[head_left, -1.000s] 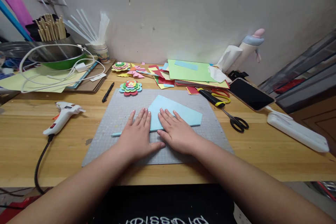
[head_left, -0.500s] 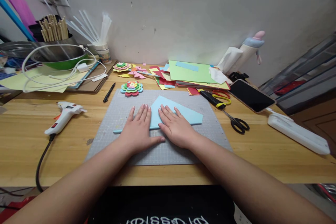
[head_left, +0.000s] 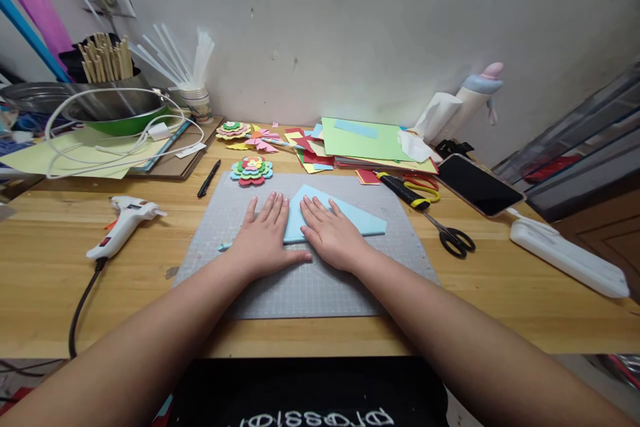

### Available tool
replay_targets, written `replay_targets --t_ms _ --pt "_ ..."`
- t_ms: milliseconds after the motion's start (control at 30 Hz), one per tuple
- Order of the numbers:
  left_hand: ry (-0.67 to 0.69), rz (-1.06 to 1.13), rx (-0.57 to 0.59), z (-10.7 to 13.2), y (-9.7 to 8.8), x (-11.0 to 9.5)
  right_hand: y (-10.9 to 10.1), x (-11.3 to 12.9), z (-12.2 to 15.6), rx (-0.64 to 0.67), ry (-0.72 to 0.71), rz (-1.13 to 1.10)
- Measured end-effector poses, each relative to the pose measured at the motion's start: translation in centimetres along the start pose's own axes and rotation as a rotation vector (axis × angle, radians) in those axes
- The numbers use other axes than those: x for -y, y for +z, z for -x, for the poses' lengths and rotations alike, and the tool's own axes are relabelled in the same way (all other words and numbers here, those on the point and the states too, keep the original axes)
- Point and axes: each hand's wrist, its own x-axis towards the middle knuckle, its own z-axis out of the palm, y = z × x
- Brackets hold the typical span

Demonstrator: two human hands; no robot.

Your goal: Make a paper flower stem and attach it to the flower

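A light blue sheet of paper [head_left: 357, 215] lies on the grey cutting mat [head_left: 320, 293], its near edge rolled into a thin tube whose left end pokes out beyond my left hand [head_left: 265, 237]. That hand rests flat over the tube's left part, fingers stretched out and thumb pointing right. My right hand [head_left: 333, 230] presses flat on the middle of the paper, fingers extended. Both palms hide part of the rolled edge. Behind the left hand, a layered paper flower [head_left: 252, 171] sits at the mat's far edge.
A white glue gun [head_left: 124, 225] lies at left with its cord, and a black pen [head_left: 209, 178] beside the mat. Scissors [head_left: 453, 238], a cutter knife [head_left: 403, 189], a phone [head_left: 480, 184] and a power strip [head_left: 570, 255] lie at right. Coloured paper [head_left: 375, 139] is stacked behind.
Both hands have slid very slightly away from me on the paper, and the rolled edge has moved a little with them. The camera view has shifted slightly.
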Motion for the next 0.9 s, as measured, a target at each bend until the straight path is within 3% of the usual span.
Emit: replay_targets --t_ms 233,500,633,767,900 --pt "-0.072 0.13 -0.22 1.4 -1.7 -2.1 0.0 -0.1 0.0 -0.009 -0.007 -0.029" --pt "0.113 0.096 -0.201 1.1 -1.9 -1.5 0.1 -0.6 -0.6 -0.017 -0.005 -0.131" --pt "0.178 0.071 -0.191 1.1 -1.8 -1.1 -0.4 -1.5 -0.3 -0.086 -0.014 -0.238" --pt "0.183 0.086 -0.181 0.9 -1.8 -0.7 -1.7 -2.9 1.4 -0.24 0.007 -0.315" --pt "0.181 0.119 -0.163 0.9 -1.9 -0.6 -2.1 -3.6 3.7 -0.257 -0.042 -0.329"
